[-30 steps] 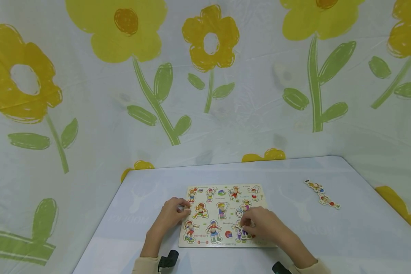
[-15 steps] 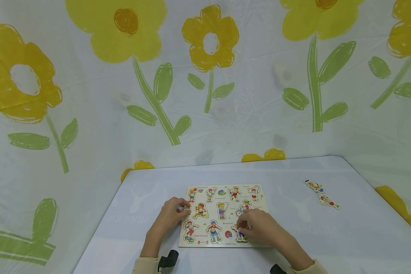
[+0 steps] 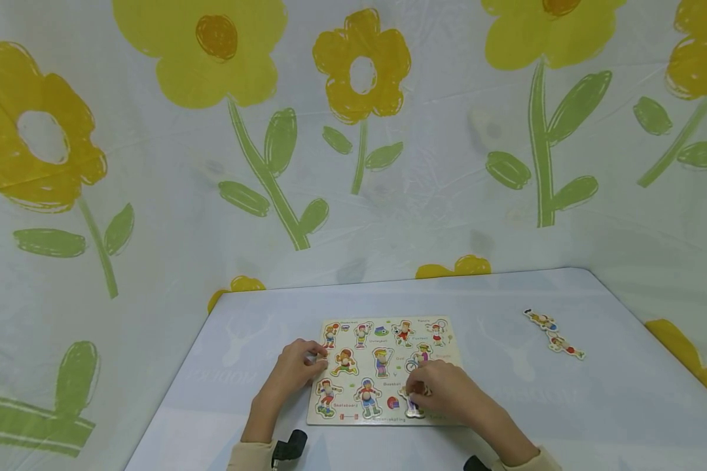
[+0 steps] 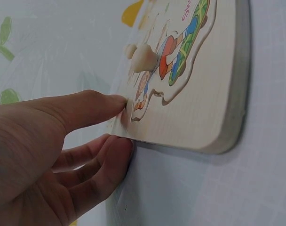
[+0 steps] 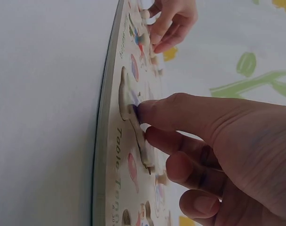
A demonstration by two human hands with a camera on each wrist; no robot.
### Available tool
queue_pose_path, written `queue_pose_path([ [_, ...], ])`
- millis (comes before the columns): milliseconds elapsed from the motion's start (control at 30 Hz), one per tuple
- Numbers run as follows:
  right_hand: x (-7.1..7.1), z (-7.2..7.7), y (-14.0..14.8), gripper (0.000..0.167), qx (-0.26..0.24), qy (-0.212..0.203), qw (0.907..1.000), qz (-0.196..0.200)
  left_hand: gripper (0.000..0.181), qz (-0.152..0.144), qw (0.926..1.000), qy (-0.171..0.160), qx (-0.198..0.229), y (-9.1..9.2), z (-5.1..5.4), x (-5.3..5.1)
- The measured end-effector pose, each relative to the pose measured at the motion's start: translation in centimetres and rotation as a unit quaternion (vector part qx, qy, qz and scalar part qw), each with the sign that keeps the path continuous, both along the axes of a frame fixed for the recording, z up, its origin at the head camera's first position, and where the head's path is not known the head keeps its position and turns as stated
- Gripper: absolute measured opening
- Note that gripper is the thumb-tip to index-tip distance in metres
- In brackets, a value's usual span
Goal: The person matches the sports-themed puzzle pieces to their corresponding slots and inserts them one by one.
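A wooden knob puzzle board [image 3: 317,418] with pictures of sporty figures lies flat on the table. My left hand [image 3: 296,366] grips its left edge, thumb on the upper face and fingers at the side, as the left wrist view shows near the skateboarder piece [image 4: 173,54]. Over the front right part of the board, my right hand [image 3: 444,387] pinches a figure-shaped puzzle piece [image 3: 414,411] between thumb and forefinger. In the right wrist view this piece [image 5: 139,134] sits tilted at its recess, beside the printed "Table Tennis" words. The fingers hide its knob.
Two loose figure pieces, one farther back [image 3: 541,320] and one nearer [image 3: 565,347], lie end to end on the table [image 3: 495,314] right of the board. Several knobbed pieces sit in the board. A flowered cloth [image 3: 389,222] hangs behind.
My right hand has shifted slightly left with the puzzle piece, bringing it over the recess at the board's front right. The left hand keeps its place on the board's edge.
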State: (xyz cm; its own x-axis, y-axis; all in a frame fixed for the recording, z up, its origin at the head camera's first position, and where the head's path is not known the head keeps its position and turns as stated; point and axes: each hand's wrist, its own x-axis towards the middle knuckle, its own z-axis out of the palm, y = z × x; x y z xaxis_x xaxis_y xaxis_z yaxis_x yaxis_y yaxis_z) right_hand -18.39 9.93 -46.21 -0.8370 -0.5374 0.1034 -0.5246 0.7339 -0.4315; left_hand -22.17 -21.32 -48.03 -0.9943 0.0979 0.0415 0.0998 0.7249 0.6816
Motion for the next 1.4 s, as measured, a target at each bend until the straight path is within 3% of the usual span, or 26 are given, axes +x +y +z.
queue_pose_path([
  [467,0.0,-0.2,0.0,0.005,0.002,0.009,0.9999,0.003,0.016,0.000,1.0000,0.000,-0.003,0.0,0.2,0.0],
  [900,-0.3,-0.3,0.3,0.003,-0.012,-0.014,0.9998,0.009,0.016,0.001,1.0000,-0.002,-0.003,0.0,0.3,0.1],
  [1067,-0.4,-0.3,0.8,0.006,-0.009,-0.024,0.9996,-0.007,0.016,-0.001,1.0000,-0.002,0.000,0.0,0.1,0.0],
  [1400,-1.0,0.4,3.0,0.008,0.033,0.001,0.9966,-0.075,0.015,0.000,1.0000,0.003,-0.005,-0.1,-0.1,0.0],
])
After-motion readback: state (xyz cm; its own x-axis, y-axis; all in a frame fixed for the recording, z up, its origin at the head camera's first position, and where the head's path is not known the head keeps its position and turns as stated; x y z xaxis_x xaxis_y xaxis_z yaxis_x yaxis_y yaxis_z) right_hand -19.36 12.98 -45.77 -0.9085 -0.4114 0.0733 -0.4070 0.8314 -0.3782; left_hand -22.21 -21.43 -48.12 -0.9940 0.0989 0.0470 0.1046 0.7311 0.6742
